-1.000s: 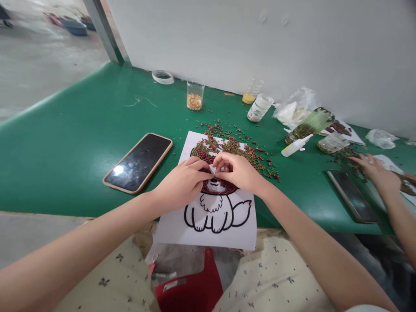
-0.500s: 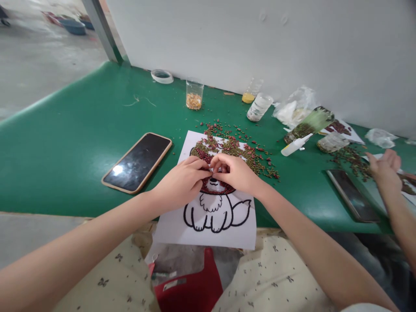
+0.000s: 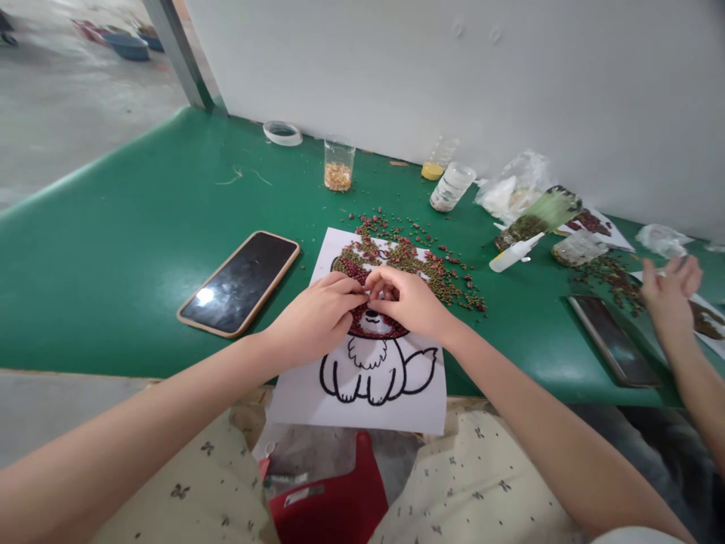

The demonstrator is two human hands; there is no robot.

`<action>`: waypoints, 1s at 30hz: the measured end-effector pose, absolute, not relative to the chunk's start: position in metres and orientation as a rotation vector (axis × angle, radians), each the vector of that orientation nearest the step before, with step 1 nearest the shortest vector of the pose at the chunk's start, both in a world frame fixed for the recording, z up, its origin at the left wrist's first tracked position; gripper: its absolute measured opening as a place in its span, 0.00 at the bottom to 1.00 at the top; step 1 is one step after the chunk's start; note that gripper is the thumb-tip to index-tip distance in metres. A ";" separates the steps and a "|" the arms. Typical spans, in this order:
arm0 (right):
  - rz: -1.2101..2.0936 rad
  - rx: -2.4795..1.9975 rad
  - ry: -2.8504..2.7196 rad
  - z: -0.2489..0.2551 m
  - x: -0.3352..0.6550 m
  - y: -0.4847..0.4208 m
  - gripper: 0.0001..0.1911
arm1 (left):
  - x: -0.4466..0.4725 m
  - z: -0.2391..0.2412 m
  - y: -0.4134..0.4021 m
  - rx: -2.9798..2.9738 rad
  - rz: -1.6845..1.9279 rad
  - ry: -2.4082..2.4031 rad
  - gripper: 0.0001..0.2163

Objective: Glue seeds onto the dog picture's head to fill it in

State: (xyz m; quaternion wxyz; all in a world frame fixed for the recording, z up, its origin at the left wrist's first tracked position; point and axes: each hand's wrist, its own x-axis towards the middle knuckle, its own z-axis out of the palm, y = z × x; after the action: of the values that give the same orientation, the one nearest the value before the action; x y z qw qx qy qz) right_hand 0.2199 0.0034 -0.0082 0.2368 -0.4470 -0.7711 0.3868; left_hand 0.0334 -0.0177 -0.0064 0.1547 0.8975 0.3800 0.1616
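A white sheet (image 3: 306, 393) with a black-outlined fox drawing lies at the table's front edge. Dark red beans (image 3: 358, 326) cover much of the fox's head around its nose and mouth. Green and reddish beans (image 3: 405, 261) are heaped over the sheet's top and spill past it. My left hand (image 3: 320, 313) and my right hand (image 3: 408, 302) meet over the fox's face, fingertips pinched close together. Whatever lies between the fingertips is too small or hidden to make out. The fingers cover part of the face.
A phone (image 3: 241, 283) lies to the left. Behind stand a cup of yellow grains (image 3: 338, 175) and a clear bottle (image 3: 453, 187). To the right are a glue bottle (image 3: 516, 253), a jar with green contents (image 3: 541, 217) and another phone (image 3: 615, 340). A co-worker's hand (image 3: 674, 295) is at far right.
My hands stay over the fox's face, with only a tiny shift of the fingertips. The co-worker's hand at far right has moved slightly and turned.
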 end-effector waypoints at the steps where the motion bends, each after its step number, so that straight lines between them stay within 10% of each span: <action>1: 1.059 -1.221 -2.117 -0.009 0.219 0.003 0.10 | 0.033 -0.006 -0.018 2.573 0.459 1.092 0.19; 30: 1.014 -1.203 -2.127 -0.004 0.222 0.005 0.08 | 0.034 -0.007 -0.016 2.587 0.488 1.053 0.18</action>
State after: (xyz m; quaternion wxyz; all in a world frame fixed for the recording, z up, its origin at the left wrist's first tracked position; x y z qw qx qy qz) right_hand 0.2218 0.0046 -0.0036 0.2453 -0.4408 -0.7794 0.3716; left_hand 0.0344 -0.0161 -0.0065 0.1526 0.9017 0.3670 0.1700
